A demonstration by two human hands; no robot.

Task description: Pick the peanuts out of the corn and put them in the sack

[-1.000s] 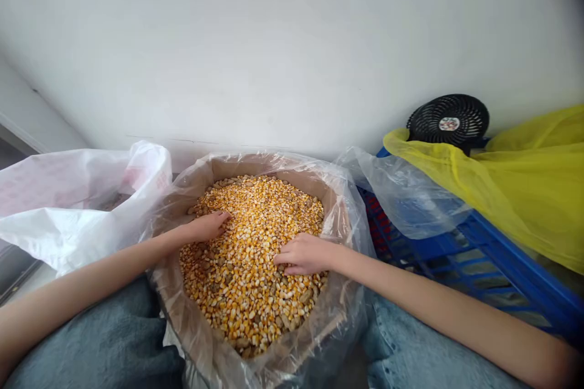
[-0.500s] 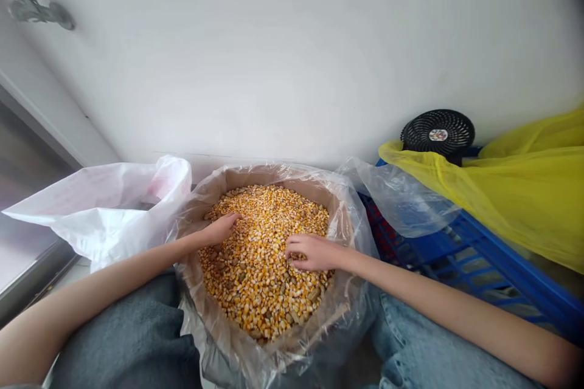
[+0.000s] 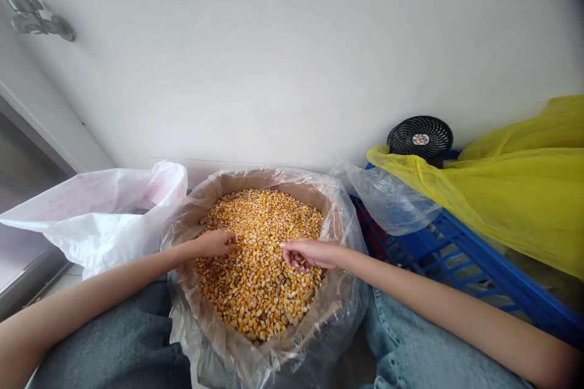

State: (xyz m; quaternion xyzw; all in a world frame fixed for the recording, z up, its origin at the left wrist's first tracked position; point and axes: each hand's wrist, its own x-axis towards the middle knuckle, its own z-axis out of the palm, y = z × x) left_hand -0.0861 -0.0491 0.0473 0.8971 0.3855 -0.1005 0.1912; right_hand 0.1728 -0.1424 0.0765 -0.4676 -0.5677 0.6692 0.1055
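Note:
Yellow and pale corn kernels (image 3: 264, 282) fill a cardboard box lined with a clear plastic bag (image 3: 340, 219) between my knees. Brownish lumps, some longish, lie mixed among the kernels. My left hand (image 3: 218, 244) is over the left part of the corn, its fingers curled together; what they hold, if anything, is hidden. Over the right part, my right hand (image 3: 308, 253) has its fingers bent inward, thumb and forefinger tips pinched together. Anything in that pinch is too small to name.
A white sack (image 3: 123, 225) with faint red print stands open at the left. On the right are a blue plastic crate (image 3: 474, 243), yellow netting (image 3: 515, 188) and a small black fan (image 3: 420, 138). A white door (image 3: 255, 61) rises behind the box.
My left hand has drawn its fingers in and moved slightly down. My right hand has lifted a little from the kernels, its fingers now pinched. The view has shifted slightly.

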